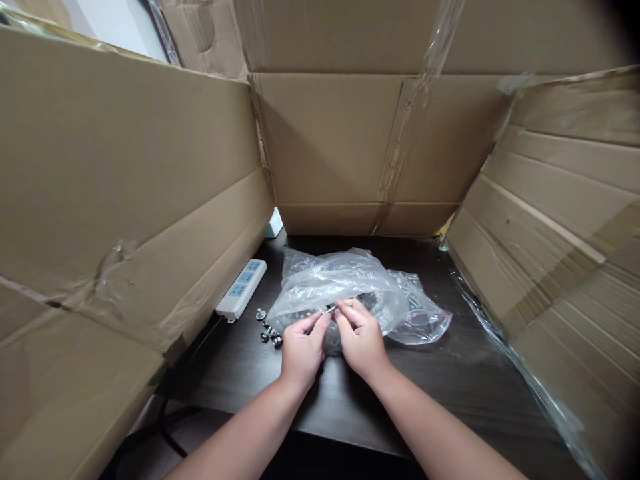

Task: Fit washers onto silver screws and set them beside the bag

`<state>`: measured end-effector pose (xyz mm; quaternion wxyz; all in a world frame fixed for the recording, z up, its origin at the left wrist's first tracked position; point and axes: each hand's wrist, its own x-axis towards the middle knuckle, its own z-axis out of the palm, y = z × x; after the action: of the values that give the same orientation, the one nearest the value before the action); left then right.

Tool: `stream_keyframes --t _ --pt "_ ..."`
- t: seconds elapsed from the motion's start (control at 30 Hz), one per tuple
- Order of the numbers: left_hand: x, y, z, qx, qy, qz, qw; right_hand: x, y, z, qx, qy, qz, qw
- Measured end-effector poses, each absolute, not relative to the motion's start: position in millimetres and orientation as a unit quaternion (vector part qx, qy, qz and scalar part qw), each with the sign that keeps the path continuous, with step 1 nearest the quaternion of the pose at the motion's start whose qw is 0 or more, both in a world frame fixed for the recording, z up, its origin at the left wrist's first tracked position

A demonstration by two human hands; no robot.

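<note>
A small, slim metal screw (pixel 329 310) is pinched between the fingertips of both my hands. My left hand (pixel 304 350) is closed on its left end and my right hand (pixel 361 337) on its right end. The fingers hide much of it, so its head and thread cannot be made out. Just beyond them, a clear plastic bag (pixel 335 273) lies with its mouth towards me and small metal parts inside. Several loose bolts (pixel 273 335) with dark and silver heads rest on the table left of my left hand.
A second clear zip bag (pixel 423 327) with metal pieces lies at the right. On the left is a white power strip (pixel 243 290) beside a cardboard wall (pixel 210 227). Cardboard panels also enclose the back and right of the dark table (pixel 440 400). Black cables (pixel 165 427) hang below its left front edge.
</note>
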<state>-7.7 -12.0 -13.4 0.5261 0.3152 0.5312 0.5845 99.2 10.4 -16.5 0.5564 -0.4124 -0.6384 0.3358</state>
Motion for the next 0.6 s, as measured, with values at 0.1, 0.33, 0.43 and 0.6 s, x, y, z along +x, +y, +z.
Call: stream_keyframes --t 0.1,0.33,0.43,0.6 --pt "-10 -10 -14 0.290 0.498 0.590 0.566 97 8 -18 -0.399 -0.688 0.259 0.548" --pt "-20 -5 -16 0.165 0.362 0.538 0.743 115 13 -12 -0.321 -0.763 0.305 0.471" --pt "-21 -8 -13 0.140 0.325 0.507 0.786 133 35 3 -0.360 -0.727 0.370 0.452" --pt "-21 -11 -9 0.157 0.312 0.469 0.811 136 95 43 -0.454 -0.723 0.343 0.391"
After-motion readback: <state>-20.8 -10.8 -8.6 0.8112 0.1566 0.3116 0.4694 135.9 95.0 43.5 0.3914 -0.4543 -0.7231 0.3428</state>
